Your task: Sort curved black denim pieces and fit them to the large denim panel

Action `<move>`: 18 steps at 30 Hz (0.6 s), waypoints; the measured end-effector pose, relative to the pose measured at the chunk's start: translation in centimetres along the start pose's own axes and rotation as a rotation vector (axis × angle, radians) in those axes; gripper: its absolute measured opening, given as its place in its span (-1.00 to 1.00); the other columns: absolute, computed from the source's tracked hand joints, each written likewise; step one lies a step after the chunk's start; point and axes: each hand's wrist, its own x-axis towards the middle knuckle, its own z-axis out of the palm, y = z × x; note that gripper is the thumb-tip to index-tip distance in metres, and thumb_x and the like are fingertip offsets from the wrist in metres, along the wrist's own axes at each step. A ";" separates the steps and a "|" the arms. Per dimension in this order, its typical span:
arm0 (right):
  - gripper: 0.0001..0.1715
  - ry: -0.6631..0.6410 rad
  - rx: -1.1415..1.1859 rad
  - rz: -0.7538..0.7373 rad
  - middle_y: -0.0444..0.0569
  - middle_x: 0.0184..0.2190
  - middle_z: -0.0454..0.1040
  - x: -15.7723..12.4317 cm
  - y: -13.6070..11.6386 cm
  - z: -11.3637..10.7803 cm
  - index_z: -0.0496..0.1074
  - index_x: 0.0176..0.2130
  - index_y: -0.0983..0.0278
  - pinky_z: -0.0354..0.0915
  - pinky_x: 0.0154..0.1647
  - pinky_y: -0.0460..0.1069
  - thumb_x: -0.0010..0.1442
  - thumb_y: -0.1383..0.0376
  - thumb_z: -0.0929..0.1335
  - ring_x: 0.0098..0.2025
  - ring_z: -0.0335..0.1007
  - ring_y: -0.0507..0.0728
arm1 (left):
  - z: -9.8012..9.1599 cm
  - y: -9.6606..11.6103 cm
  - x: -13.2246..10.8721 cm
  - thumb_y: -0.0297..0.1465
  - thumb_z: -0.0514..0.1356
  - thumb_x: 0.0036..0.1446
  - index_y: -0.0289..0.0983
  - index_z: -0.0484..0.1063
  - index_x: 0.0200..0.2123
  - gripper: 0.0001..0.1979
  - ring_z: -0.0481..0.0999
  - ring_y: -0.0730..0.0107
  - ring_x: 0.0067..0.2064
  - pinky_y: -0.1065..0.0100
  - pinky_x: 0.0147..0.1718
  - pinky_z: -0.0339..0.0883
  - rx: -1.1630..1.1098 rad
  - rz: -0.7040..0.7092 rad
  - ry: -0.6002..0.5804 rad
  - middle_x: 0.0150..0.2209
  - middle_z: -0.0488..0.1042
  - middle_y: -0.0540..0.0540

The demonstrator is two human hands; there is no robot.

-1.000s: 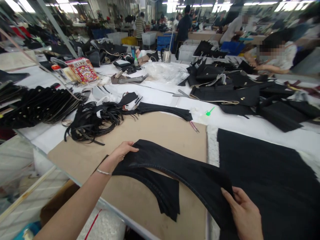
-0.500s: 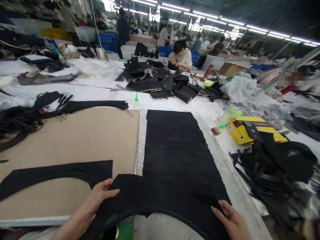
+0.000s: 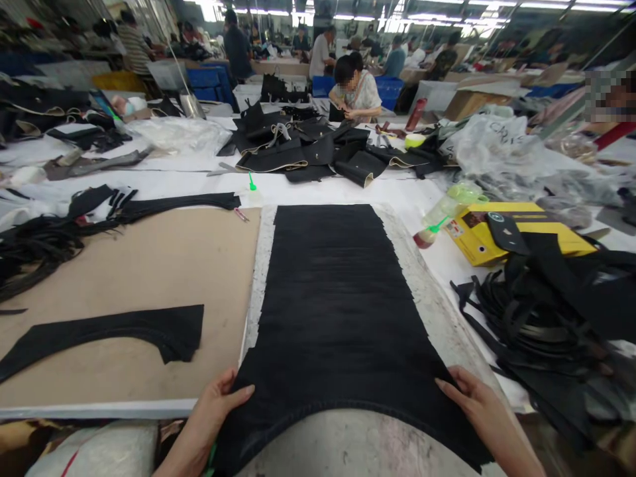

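**Two hands on a black cloth**

The left hand [image 3: 218, 407] and the right hand [image 3: 477, 407] each pinch a near corner of the curved black cloth [image 3: 348, 391]. It lies on a stack of black cloth [image 3: 332, 278], beside the brown board [image 3: 149, 265].

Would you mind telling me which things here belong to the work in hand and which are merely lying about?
In hand:
- left hand and right hand, both holding the curved black fabric piece
- black fabric stack beneath it

Lying about:
- yellow box
- strap bundle
- green-capped bottle
- smaller curved piece on the brown board
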 end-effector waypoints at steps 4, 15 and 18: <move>-0.60 0.092 -0.115 0.007 -0.11 -0.55 0.46 1.4 1.4 0.9 0.42 -0.49 0.19 0.29 -0.37 0.01 -0.25 -0.04 0.39 -0.40 0.40 0.20 | 0.2 -2.4 0.6 -0.30 0.48 -0.39 -0.26 0.55 -0.35 -0.58 0.57 -0.03 -0.11 0.14 -0.11 0.44 0.028 0.005 0.013 -0.27 0.62 -0.15; -0.51 0.056 -0.284 -0.050 -0.03 -0.35 0.58 1.6 3.5 0.7 0.45 -0.38 0.18 0.37 -0.28 0.01 -0.15 -0.12 0.31 -0.24 0.50 0.28 | 0.1 -3.3 -0.1 -0.29 0.46 -0.37 -0.33 0.55 -0.36 -0.59 0.58 0.05 -0.20 0.16 -0.14 0.44 0.086 0.037 0.087 -0.33 0.62 -0.15; -0.47 0.108 -0.341 -0.084 -0.01 -0.33 0.59 1.9 4.5 1.1 0.47 -0.34 0.19 0.39 -0.29 0.01 -0.13 -0.14 0.29 -0.23 0.52 0.28 | 0.0 -3.8 0.1 -0.28 0.46 -0.37 -0.32 0.55 -0.38 -0.60 0.58 0.06 -0.21 0.19 -0.15 0.45 0.101 0.064 0.120 -0.33 0.62 -0.14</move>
